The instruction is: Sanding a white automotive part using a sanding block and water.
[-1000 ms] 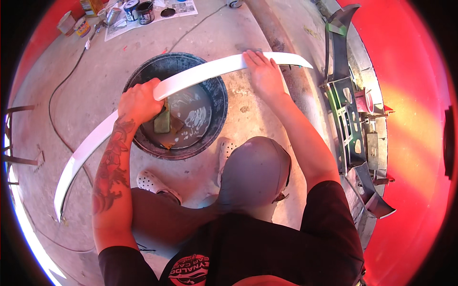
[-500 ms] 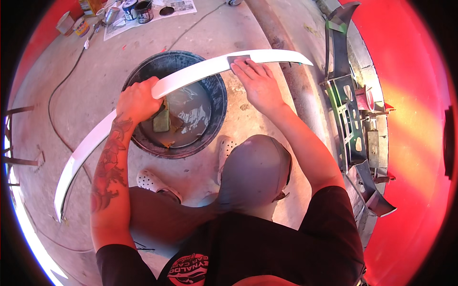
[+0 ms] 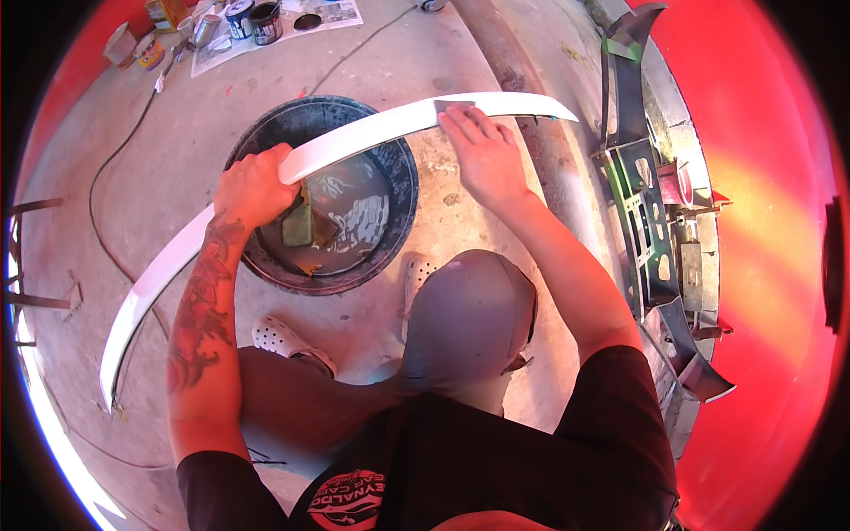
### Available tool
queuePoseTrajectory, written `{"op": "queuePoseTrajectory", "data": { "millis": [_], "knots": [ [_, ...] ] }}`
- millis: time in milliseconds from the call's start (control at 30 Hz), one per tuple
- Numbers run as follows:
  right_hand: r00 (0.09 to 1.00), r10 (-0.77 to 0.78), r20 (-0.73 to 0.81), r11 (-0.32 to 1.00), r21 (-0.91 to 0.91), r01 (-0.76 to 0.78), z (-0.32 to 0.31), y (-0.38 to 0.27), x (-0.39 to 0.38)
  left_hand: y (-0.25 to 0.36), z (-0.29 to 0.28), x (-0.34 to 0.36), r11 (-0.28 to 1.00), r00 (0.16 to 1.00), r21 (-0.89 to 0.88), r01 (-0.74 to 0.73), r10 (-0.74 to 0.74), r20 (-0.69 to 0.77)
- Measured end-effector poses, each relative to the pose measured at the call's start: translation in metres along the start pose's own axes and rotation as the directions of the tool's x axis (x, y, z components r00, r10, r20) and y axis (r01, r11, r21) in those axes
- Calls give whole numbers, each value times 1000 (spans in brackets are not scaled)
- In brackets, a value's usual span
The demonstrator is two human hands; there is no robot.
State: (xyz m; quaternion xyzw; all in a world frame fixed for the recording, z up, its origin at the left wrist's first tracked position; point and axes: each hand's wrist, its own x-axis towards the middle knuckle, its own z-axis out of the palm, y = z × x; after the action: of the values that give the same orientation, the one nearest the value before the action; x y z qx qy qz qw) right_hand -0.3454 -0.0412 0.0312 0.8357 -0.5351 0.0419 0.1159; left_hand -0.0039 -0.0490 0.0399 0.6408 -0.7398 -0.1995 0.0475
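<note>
A long, curved white strip, which looks like a car spoiler (image 3: 354,140), stretches across in front of me above a round black tub (image 3: 323,285). My left hand (image 3: 255,188) is closed around its middle. Over the right part of the strip, my right hand (image 3: 485,159) lies with fingers extended, pressing a small dark grey piece of sandpaper (image 3: 453,105) against the white surface. Murky water (image 3: 359,212) stands in the tub, along with a greenish block (image 3: 297,226) whose kind I cannot make out. The undersides of both hands are hidden.
A dark bumper-like part (image 3: 651,212) stands along the right, beside a red surface (image 3: 770,221). At the far left, paint cans (image 3: 266,22) and cups sit on newspaper (image 3: 332,16). A dark cable (image 3: 96,199) crosses the concrete floor. My knee (image 3: 469,310) is below the strip.
My right hand and the sandpaper have slid slightly to the right along the strip. The left hand keeps its grip, and the strip stays almost still.
</note>
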Motion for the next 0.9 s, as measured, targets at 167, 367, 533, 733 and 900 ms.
{"op": "queuePoseTrajectory", "data": {
  "millis": [167,367,533,733,900],
  "knots": [
    [1000,18,-4,999,30,-18,6,-31,-2,-2,1,2,1000,1000,9,-14,14,-5],
    [999,26,27,1000,-7,-26,10,-4,1,-3,2,0,1000,1000,-4,-16,16,-17],
    [994,72,80,997,10,-73,6,-5,8,0,0,-1,1000,1000,12,1,-1,-4],
    [997,74,-17,991,117,-71,18,2,23,-1,2,-2,1000,999,12,-9,9,-32],
    [1000,13,2,996,87,-13,25,-25,24,-2,1,0,1000,999,2,-15,15,-29]
  ]
}}
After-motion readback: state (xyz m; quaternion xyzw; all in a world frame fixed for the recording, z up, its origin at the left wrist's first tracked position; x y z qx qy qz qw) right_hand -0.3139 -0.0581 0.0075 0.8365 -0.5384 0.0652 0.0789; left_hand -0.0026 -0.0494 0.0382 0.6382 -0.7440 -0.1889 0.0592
